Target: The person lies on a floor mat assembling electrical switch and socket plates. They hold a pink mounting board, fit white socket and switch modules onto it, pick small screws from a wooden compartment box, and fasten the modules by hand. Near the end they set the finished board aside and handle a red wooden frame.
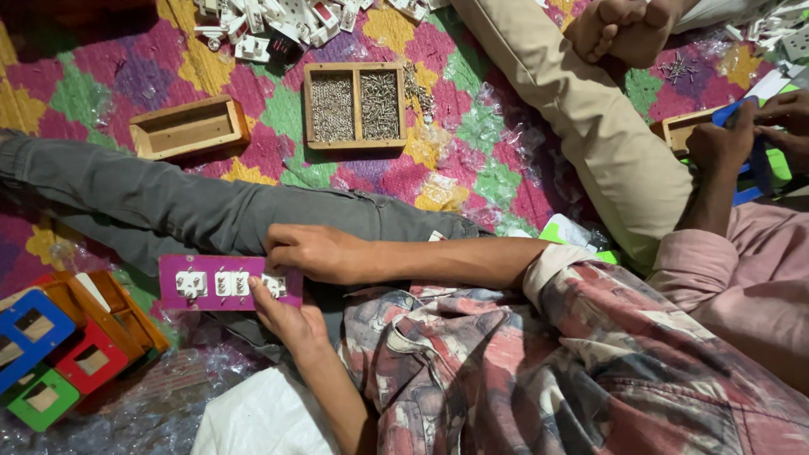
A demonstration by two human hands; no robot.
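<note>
My right hand [316,251] curled, gripping top edge of flat magenta rectangular plate [229,283] with white sockets; my left hand [285,315] pinching lower edge. Plate across my grey-trousered leg [168,206]. Below: multicoloured patchwork mat [455,126], wooden two-compartment screw tray [355,105].

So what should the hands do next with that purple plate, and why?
Probably press the rightmost white piece home. Both hands meet at that end of the purple plate: one hand on top, the other hand gripping from below. The other white pieces look already seated.
</note>
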